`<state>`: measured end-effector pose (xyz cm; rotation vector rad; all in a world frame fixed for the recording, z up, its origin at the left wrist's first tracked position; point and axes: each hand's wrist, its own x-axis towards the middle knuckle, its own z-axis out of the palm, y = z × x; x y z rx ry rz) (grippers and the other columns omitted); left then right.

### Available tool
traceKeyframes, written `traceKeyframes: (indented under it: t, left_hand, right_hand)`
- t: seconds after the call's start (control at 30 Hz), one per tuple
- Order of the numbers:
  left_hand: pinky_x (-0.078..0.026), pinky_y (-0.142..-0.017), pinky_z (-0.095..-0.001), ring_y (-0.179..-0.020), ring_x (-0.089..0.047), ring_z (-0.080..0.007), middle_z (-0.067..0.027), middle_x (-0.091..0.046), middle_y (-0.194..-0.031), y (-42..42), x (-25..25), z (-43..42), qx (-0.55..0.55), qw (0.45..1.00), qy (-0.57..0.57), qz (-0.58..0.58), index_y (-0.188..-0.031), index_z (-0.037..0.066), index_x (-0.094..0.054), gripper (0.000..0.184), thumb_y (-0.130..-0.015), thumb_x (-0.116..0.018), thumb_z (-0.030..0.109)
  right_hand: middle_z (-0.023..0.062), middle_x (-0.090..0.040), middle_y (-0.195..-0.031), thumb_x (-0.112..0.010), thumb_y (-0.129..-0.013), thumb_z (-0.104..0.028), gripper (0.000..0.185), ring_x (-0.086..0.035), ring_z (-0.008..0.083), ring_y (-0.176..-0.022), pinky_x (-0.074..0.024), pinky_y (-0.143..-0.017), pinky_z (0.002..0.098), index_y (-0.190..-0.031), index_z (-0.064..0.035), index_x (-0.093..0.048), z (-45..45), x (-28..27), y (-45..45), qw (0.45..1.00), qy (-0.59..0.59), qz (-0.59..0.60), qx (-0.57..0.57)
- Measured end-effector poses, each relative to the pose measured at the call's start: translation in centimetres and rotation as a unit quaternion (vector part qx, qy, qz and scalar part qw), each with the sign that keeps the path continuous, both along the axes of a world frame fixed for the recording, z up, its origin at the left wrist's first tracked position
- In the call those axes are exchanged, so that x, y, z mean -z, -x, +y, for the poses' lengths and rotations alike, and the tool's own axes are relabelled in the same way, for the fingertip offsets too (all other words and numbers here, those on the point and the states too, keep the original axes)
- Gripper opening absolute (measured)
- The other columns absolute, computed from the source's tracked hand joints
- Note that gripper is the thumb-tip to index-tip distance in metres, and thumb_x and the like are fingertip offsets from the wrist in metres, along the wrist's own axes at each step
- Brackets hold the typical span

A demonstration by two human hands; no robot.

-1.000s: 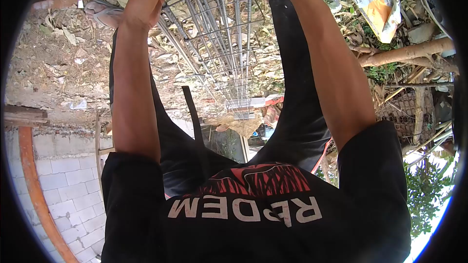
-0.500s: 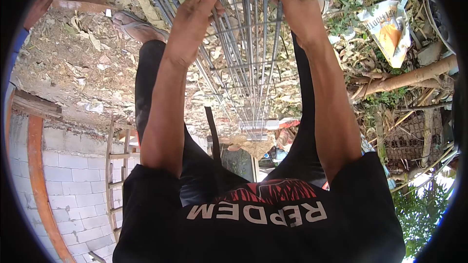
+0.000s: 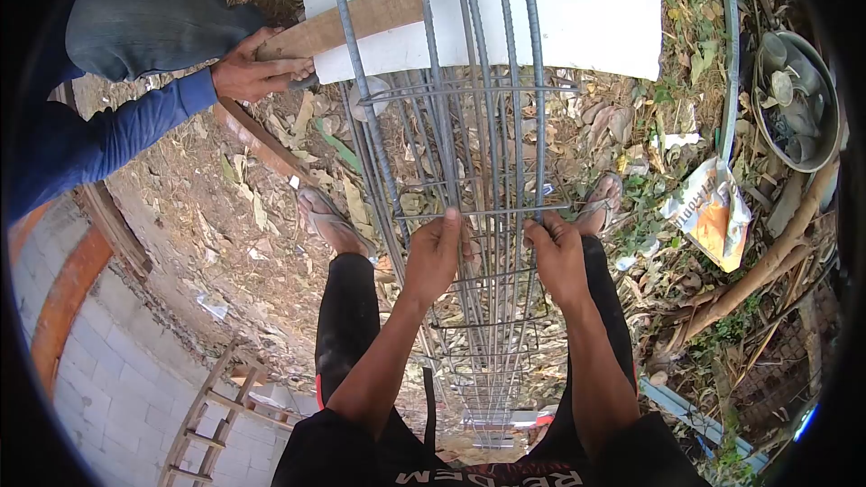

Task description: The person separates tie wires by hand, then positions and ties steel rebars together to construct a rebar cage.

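A long rebar cage [image 3: 487,158], made of ribbed steel bars with thin square stirrups around them, runs away between my legs. My left hand [image 3: 433,257] is closed at a stirrup [image 3: 487,212], its thumb lying over the wire and its fingers partly hidden behind the bars. On the other side of the cage, my right hand [image 3: 559,257] is closed around the same stirrup's end, beside the outer bar. Another stirrup [image 3: 469,90] crosses the bars farther up.
A co-worker's hand [image 3: 257,68] holds a wooden board [image 3: 361,18] at the cage's far end, by a white panel [image 3: 595,13] under the bars. At right are a metal basin [image 3: 834,131], a printed bag [image 3: 713,216] and a branch [image 3: 767,261]. A wooden ladder [image 3: 203,424] leans at lower left.
The view has tilted forward, so my hands appear lower in it. The white panel, the board and the co-worker's arm now show. Both my hands are still on the cage.
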<state>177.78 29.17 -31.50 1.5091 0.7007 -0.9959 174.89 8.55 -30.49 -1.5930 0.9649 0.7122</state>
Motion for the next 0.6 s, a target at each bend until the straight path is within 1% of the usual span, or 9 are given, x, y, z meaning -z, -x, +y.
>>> traceKeyframes:
  t: [0.1,0.17,0.2,0.23,0.3,0.4,0.43,0.47,0.6]
  left_hand:
    - [-0.048,-0.066,-0.0327,-0.063,-0.059,-0.0145,-0.0054,-0.058,-0.063,-0.2,-0.2,0.3,0.014,1.0,0.01,-0.022,-0.074,0.002,-0.061,0.069,-0.11,-0.036,0.056]
    - [-0.048,-0.064,-0.0322,-0.063,-0.059,-0.0142,-0.0058,-0.058,-0.063,0.0,0.0,0.4,0.008,0.999,0.018,-0.032,-0.075,0.002,-0.061,0.067,-0.111,-0.038,0.053]
    - [-0.049,-0.062,-0.0307,-0.063,-0.062,-0.0146,-0.0058,-0.06,-0.065,0.0,0.0,0.4,0.013,0.999,0.013,-0.038,-0.075,0.003,-0.06,0.067,-0.11,-0.038,0.056]
    - [-0.05,-0.06,-0.03,-0.063,-0.064,-0.0149,-0.006,-0.061,-0.067,0.1,0.0,0.3,0.003,0.999,0.017,-0.035,-0.074,0.004,-0.059,0.068,-0.109,-0.038,0.058]
    - [-0.051,-0.059,-0.0292,-0.064,-0.066,-0.0152,-0.0062,-0.062,-0.068,0.2,0.0,0.2,-0.006,0.999,0.025,-0.034,-0.073,0.005,-0.058,0.069,-0.108,-0.038,0.06]
    - [-0.051,-0.059,-0.0292,-0.064,-0.067,-0.0156,-0.0063,-0.062,-0.068,0.1,0.2,0.3,0.023,0.999,0.01,-0.038,-0.073,0.004,-0.059,0.069,-0.108,-0.038,0.06]
    - [-0.05,-0.06,-0.0299,-0.063,-0.064,-0.0147,-0.0059,-0.061,-0.065,0.0,0.2,0.1,0.008,0.999,0.011,-0.039,-0.072,0.003,-0.059,0.067,-0.109,-0.039,0.056]
    - [-0.05,-0.061,-0.0303,-0.062,-0.063,-0.0143,-0.0057,-0.06,-0.064,-0.1,0.2,0.0,0.001,0.999,0.012,-0.038,-0.071,0.003,-0.06,0.066,-0.11,-0.04,0.054]
    - [-0.049,-0.061,-0.0314,-0.061,-0.062,-0.014,-0.0056,-0.059,-0.062,-0.3,0.5,-0.1,-0.011,0.999,0.011,-0.034,-0.07,0.003,-0.059,0.066,-0.11,-0.041,0.052]
  right_hand:
    - [0.0081,-0.067,-0.081,-0.064,-0.097,-0.024,0.033,-0.057,0.0121,-0.075,-0.0474,-0.069,0.0321,-0.103,0.0082,-0.068,0.3,0.1,0.1,0.999,0.028,-0.033,-0.02]
    - [0.0084,-0.068,-0.08,-0.064,-0.097,-0.025,0.033,-0.058,0.0118,-0.072,-0.0476,-0.068,0.0323,-0.107,0.0062,-0.07,0.1,-0.4,-0.3,1.0,-0.006,-0.009,-0.008]
    - [0.0038,-0.06,-0.078,-0.063,-0.099,-0.021,0.025,-0.052,0.0097,-0.073,-0.0447,-0.068,0.03,-0.095,0.004,-0.063,0.3,-0.6,-0.6,1.0,-0.007,0.004,0.0]
    - [-0.0008,-0.053,-0.077,-0.062,-0.1,-0.018,0.027,-0.047,0.0077,-0.074,-0.0418,-0.069,0.0276,-0.082,0.0018,-0.056,0.4,-0.8,-0.8,1.0,-0.008,0.02,0.009]
    - [-0.0011,-0.051,-0.075,-0.062,-0.1,-0.017,0.027,-0.046,0.0077,-0.073,-0.0412,-0.068,0.0281,-0.082,0.0014,-0.056,0.4,-0.9,-0.9,1.0,0.013,0.016,-0.009]
    - [-0.001,-0.052,-0.076,-0.062,-0.1,-0.017,0.027,-0.046,0.0079,-0.073,-0.0406,-0.066,0.0283,-0.081,0.0015,-0.056,0.4,0.0,-0.2,1.0,-0.011,0.005,0.023]
    - [0.0018,-0.056,-0.073,-0.062,-0.1,-0.022,0.025,-0.049,0.0094,-0.069,-0.0421,-0.064,0.0302,-0.094,0.0022,-0.063,0.3,0.6,0.3,1.0,0.0,-0.005,0.01]
    - [0.0045,-0.061,-0.071,-0.061,-0.1,-0.028,0.032,-0.053,0.011,-0.066,-0.0437,-0.062,0.0322,-0.106,0.0029,-0.07,0.2,0.9,0.4,1.0,0.01,-0.014,-0.002]
    - [0.0036,-0.06,-0.07,-0.062,-0.1,-0.028,0.033,-0.052,0.0119,-0.065,-0.0435,-0.061,0.0332,-0.103,0.0032,-0.07,0.4,3.1,0.6,1.0,-0.006,-0.013,-0.002]
